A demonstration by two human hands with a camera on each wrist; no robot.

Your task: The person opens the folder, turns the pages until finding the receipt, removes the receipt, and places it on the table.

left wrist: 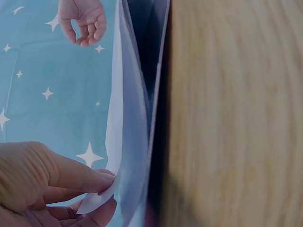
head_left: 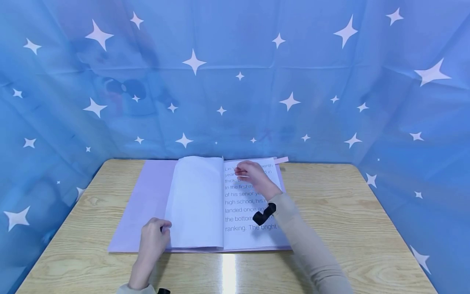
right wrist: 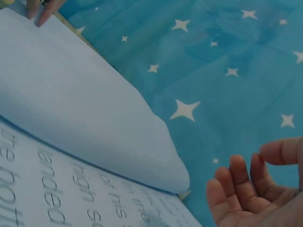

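A large book with a pale purple cover (head_left: 147,208) lies spread on the table. My left hand (head_left: 154,237) pinches the lower outer corner of a white page (head_left: 196,200) between thumb and fingers; in the left wrist view that page (left wrist: 130,104) stands curved up from the cover. Large black print covers the right-hand page (head_left: 242,241). Above that page's upper part hovers my right hand (head_left: 253,175), its fingers loosely bent and nothing held, also plain in the right wrist view. Some of the printed lines are hidden behind the right hand and forearm.
The book rests on a light wooden table (head_left: 330,196), close to its back edge. A pink tab (head_left: 281,160) sticks out at the book's upper right. Blue cloth with white stars (head_left: 235,102) hangs behind and beside the table. Black bands (head_left: 264,214) are on the wrists.
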